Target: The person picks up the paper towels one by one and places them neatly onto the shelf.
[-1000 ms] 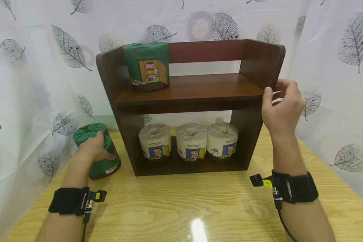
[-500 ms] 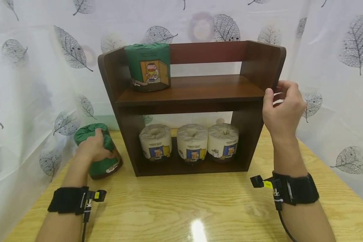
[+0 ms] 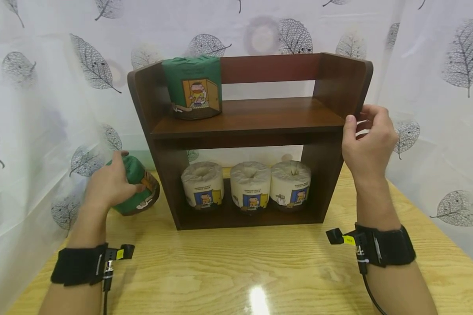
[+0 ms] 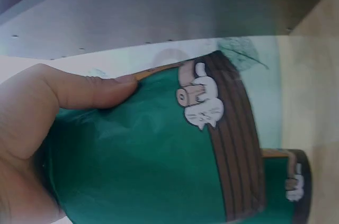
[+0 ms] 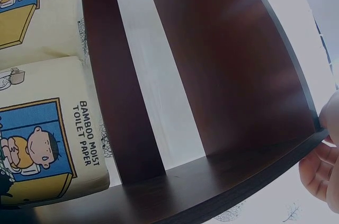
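head; fingers [image 3: 117, 165] round green roll [image 3: 135, 202]

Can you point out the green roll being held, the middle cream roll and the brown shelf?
Held green roll [image 4: 143, 155]: left wrist view, plain green side.
Middle cream roll [image 3: 250, 186]: head view, front of wrapper.
Brown shelf [image 3: 273, 113]: head view, top of the upper board.

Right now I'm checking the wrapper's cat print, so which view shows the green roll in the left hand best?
The left wrist view: the green roll fills much of it, and its cat print shows large and whole. The head view shows the roll smaller, partly hidden by the left hand; the right wrist view misses it.
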`<action>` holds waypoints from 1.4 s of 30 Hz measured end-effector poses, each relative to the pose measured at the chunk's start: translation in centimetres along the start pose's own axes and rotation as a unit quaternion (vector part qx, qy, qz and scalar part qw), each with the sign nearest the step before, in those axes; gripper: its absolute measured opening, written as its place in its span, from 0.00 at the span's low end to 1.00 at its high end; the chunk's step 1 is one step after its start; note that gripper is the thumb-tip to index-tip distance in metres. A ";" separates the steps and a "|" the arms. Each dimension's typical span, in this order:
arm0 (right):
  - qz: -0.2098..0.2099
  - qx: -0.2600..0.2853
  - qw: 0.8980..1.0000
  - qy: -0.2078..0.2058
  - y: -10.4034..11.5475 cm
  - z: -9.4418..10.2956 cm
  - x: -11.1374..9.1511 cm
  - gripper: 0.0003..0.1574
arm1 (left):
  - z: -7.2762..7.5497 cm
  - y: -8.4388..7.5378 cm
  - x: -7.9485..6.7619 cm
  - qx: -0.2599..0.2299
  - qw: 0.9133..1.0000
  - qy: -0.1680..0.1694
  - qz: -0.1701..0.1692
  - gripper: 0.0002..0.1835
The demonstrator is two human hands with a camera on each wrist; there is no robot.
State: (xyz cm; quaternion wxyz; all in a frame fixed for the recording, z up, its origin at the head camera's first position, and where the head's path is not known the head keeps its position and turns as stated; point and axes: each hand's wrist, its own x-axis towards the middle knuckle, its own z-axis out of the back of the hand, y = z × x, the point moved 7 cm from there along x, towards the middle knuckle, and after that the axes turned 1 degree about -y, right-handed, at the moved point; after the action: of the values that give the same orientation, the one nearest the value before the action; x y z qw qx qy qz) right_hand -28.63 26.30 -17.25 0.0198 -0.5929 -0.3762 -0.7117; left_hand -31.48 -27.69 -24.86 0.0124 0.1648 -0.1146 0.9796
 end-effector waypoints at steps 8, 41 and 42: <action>-0.001 0.002 1.000 -0.002 -0.2 0.1 0.0 0.17 | 3.4 -1.5 -1.0 -0.011 0.995 -0.100 0.030 0.55; 0.003 -0.003 1.000 -0.003 0.3 0.3 0.1 0.18 | 13.9 -6.3 -11.6 -0.296 0.663 -0.683 -0.080 0.36; 0.003 -0.003 1.000 -0.004 0.3 0.4 0.1 0.18 | 13.9 -6.5 -11.7 -0.307 0.656 -0.684 -0.088 0.36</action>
State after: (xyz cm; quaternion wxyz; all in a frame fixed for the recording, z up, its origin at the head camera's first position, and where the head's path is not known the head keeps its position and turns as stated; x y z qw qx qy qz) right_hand -28.22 26.35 -16.99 0.0185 -0.5971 -0.3720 -0.7105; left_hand -15.54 -24.40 -14.43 0.0661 0.7841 -0.3699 0.4940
